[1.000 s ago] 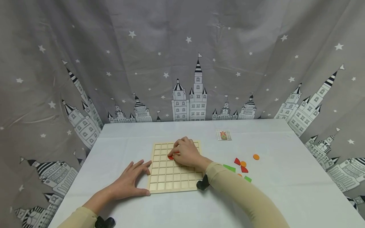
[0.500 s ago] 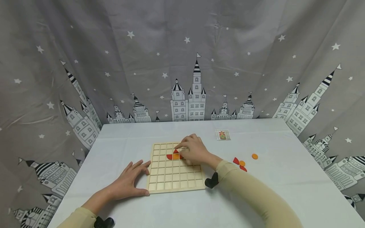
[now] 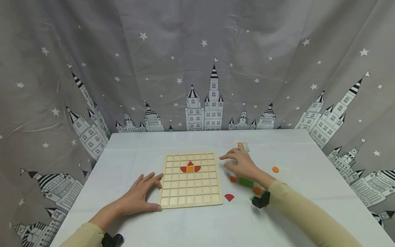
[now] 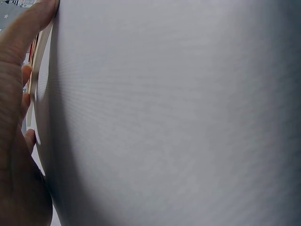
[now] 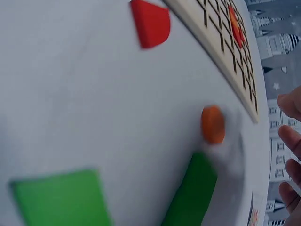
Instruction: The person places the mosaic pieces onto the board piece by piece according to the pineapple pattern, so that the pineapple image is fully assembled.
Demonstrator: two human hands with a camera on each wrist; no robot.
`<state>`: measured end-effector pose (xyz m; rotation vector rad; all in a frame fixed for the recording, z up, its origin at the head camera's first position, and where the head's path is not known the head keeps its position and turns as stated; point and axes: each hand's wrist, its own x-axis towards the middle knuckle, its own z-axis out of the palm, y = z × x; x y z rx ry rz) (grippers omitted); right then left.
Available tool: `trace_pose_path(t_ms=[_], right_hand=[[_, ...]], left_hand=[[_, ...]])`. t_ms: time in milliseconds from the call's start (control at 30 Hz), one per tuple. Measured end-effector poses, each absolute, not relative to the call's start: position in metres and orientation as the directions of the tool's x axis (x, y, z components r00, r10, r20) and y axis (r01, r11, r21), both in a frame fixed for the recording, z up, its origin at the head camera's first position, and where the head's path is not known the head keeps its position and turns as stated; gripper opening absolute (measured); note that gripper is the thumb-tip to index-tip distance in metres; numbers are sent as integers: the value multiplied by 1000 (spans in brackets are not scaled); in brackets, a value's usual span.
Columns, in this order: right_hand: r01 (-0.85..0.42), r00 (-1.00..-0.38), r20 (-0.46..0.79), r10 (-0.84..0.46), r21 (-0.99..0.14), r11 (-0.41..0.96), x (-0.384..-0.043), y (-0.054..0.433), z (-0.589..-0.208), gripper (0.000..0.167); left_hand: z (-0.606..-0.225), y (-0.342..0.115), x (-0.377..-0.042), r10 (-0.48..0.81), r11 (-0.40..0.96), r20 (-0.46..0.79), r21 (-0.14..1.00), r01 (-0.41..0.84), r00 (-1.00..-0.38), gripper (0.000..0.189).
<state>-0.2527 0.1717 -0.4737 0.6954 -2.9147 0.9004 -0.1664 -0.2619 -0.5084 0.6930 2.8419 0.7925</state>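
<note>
A wooden grid board (image 3: 191, 192) lies on the white table. On it are an orange square (image 3: 190, 168), a red rounded piece on each side of that, and a red triangle (image 3: 190, 163) above. My left hand (image 3: 140, 195) rests against the board's left edge, thumb and fingers spread. Right of the board, my right hand (image 3: 242, 164) is held above the table with nothing visible in its fingers. Below it lie a green rectangle (image 3: 246, 182), an orange disc (image 3: 233, 179) and a red fan-shaped piece (image 3: 229, 197). In the right wrist view a green piece (image 5: 61, 200) shows too.
Behind the right hand lies a small picture card (image 3: 244, 146), partly covered by it. One orange disc (image 3: 275, 169) sits farther right, another (image 3: 257, 190) near the right wrist. A grey curtain (image 3: 197, 68) printed with castles hangs behind the table.
My right hand has left the board and moved right, towards the loose pieces and the card. The red and orange pieces on the board are now uncovered. My left hand has stayed put.
</note>
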Motion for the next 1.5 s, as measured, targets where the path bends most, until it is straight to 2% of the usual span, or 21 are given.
trace_pose_path(t_ms=[267, 700, 1167, 1500], right_hand=[[-368, -926, 143, -350, -554, 747, -237, 214, -472, 29], [-219, -973, 74, -220, -606, 765, -221, 262, -472, 36], [-248, -969, 146, -201, -593, 766, -213, 300, -479, 34], [-209, -978, 131, -164, -530, 822, -205, 328, -484, 38]], left_hand=[[-508, -261, -170, 471, 749, 34, 512, 420, -881, 67], [-507, -259, -168, 471, 750, 29, 513, 418, -882, 67], [-509, -260, -167, 475, 745, 38, 515, 424, -879, 65], [-508, -261, -166, 468, 748, 38, 515, 419, -883, 66]])
